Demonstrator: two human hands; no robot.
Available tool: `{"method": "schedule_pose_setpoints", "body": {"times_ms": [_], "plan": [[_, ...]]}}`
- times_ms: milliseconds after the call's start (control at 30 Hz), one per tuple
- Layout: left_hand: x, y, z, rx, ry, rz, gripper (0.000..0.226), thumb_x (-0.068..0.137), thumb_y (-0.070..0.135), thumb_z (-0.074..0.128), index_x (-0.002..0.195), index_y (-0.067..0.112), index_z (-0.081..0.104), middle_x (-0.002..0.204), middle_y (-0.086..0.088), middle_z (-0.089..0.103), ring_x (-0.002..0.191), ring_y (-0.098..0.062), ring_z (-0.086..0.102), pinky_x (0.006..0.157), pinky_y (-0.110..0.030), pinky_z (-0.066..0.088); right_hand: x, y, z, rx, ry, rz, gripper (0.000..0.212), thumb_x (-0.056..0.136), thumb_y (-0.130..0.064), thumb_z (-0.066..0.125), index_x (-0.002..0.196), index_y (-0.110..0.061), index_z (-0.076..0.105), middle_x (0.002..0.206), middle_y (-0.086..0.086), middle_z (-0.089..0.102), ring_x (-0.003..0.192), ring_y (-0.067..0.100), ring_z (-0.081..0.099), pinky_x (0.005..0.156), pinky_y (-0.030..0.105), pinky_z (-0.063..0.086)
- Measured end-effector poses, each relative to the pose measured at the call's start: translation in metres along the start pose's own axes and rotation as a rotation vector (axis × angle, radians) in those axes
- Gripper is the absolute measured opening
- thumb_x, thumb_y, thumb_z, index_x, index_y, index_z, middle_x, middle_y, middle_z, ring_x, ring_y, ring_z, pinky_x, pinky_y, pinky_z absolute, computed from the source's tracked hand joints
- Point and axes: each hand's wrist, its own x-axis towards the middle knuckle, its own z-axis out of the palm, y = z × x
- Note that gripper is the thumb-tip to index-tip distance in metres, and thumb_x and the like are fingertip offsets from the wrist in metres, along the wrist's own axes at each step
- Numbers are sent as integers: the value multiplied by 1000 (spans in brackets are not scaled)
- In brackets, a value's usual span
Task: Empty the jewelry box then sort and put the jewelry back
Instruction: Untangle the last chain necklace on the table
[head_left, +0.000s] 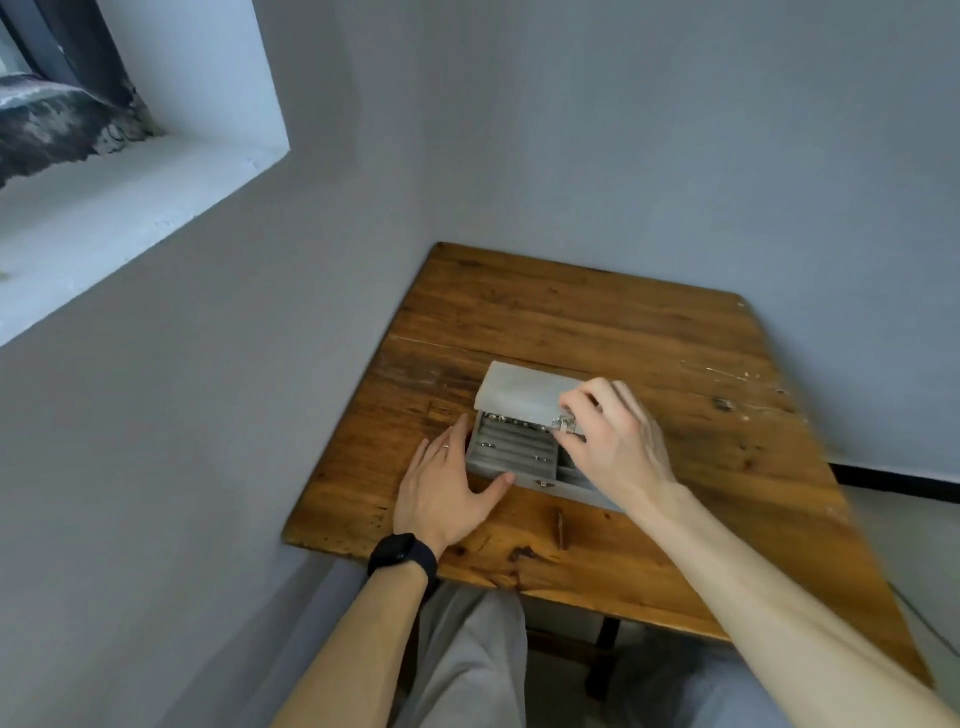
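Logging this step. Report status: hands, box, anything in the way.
Left hand open, braced against the jewelry box. Right hand fingers pinching the lid at its clasp, lid part raised. Small pieces in the ring rows. Table otherwise bare.

A plain room: worn wooden table (597, 322), bare grey walls (675, 130).

Room corner. A worn wooden bench (597, 322), its top scratched and paint-flecked at the right, is standing tight against two plain grey walls (649, 130) that are meeting behind it. A deep white window recess (171, 171) is opening in the left wall, with a dark frame (62, 47) at its upper edge. Soft daylight is falling from it. A black skirting strip (893, 480) is running along the right wall's base.
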Motion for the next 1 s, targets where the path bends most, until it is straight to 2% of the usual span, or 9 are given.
{"method": "schedule_pose_setpoints", "body": {"times_ms": [100, 167, 267, 367, 500, 633, 833, 1000], "plan": [[-1, 0, -1, -58, -1, -36, 108, 80, 81, 51, 159, 30, -2, 148, -2, 51, 132, -18, 49, 115, -33, 36, -29, -13, 13, 65, -67, 46, 34, 77, -21, 85, 104, -12, 67, 104, 4, 61, 97, 24, 57, 77, 36, 54], [-5, -1, -3, -61, 26, -16, 104, 83, 75, 56, 157, 37, -7, 138, -3, 57, 122, -18, 56, 99, -33, 50, -44, -18, 20, 94, -126, 89, 36, 82, -22, 80, 114, -13, 66, 113, 4, 60, 106, 22, 56, 84, 38, 56], [-9, -1, -4, -47, 57, 74, 89, 88, 66, 57, 155, 47, 3, 133, 2, 59, 117, -16, 57, 86, -31, 54, -56, -19, 23, 138, -142, 130, 36, 90, -24, 71, 124, -14, 63, 123, 2, 59, 115, 20, 53, 93, 38, 54], [-10, -1, -4, -16, 70, 140, 75, 89, 65, 57, 151, 51, 17, 140, 6, 55, 122, -14, 55, 85, -30, 56, -59, -17, 18, 179, -143, 150, 39, 92, -24, 68, 130, -17, 62, 129, -2, 59, 121, 16, 51, 100, 32, 49], [-11, -1, -2, 11, 65, 142, 72, 89, 65, 57, 150, 50, 21, 141, 6, 55, 122, -13, 55, 85, -31, 57, -62, -17, 15, 213, -146, 157, 42, 92, -23, 67, 134, -18, 61, 134, -3, 58, 127, 13, 48, 104, 31, 46], [-11, 0, 0, 32, 76, 125, 67, 90, 64, 57, 149, 43, 33, 142, 7, 55, 125, -12, 54, 86, -29, 54, -75, -18, 18, 297, -170, 169, 45, 93, -23, 63, 138, -18, 59, 143, -2, 54, 136, 11, 43, 111, 35, 44], [-11, -1, 1, 40, 79, 130, 67, 88, 66, 56, 148, 41, 39, 141, 6, 57, 124, -12, 56, 84, -31, 57, -100, -20, 28, 216, -155, 111, 60, 94, -26, 57, 152, -24, 42, 159, -1, 36, 151, 14, 23, 123, 41, 20], [-12, 0, 2, 33, 90, 127, 68, 87, 65, 58, 148, 40, 41, 139, 4, 60, 122, -14, 57, 82, -31, 57, -110, -22, 34, 188, -145, 108, 54, 101, -31, 51, 153, -30, 37, 162, 2, 30, 153, 18, 18, 123, 48, 19]]}}
